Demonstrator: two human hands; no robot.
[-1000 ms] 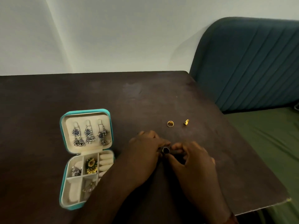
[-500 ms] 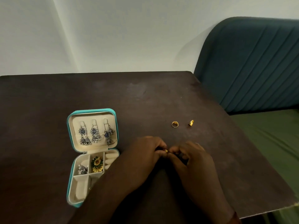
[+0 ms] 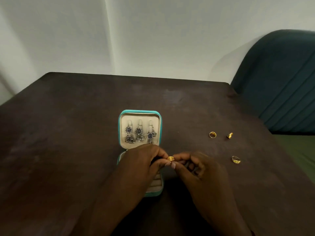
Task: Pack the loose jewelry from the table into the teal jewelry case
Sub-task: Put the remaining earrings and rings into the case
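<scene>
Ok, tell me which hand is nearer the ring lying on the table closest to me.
Right. The right hand is just left of that ring, not touching; the left hand is farther left, over the teal case.

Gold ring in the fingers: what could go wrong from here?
1. The gold ring is pinched only by fingertips of the left hand and right hand, beside the teal jewelry case; a slip could send it rolling over the table.
2. The left hand covers most of the case's lower half, so the slot may be missed.
3. A loose ring lies just right of the right hand and could get brushed aside.
</scene>
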